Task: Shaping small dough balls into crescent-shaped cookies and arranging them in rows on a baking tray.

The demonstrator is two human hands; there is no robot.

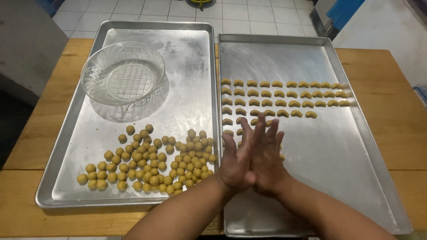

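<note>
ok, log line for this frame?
left hand pressed palm to palm with right hand | over right tray | crescent rows on it | dough balls, glass bowl on left tray

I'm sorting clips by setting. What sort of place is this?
Probably a home or small bakery kitchen: two metal baking trays on a wooden table, dough balls, shaped crescents, tiled floor.

Two trays side by side on table (400,124), left tray (187,40) with bowl (122,73) behind balls (151,162), right tray (356,146) with crescents (284,98) in rows, hands (253,155) pressed together before them, perhaps hiding some
</note>
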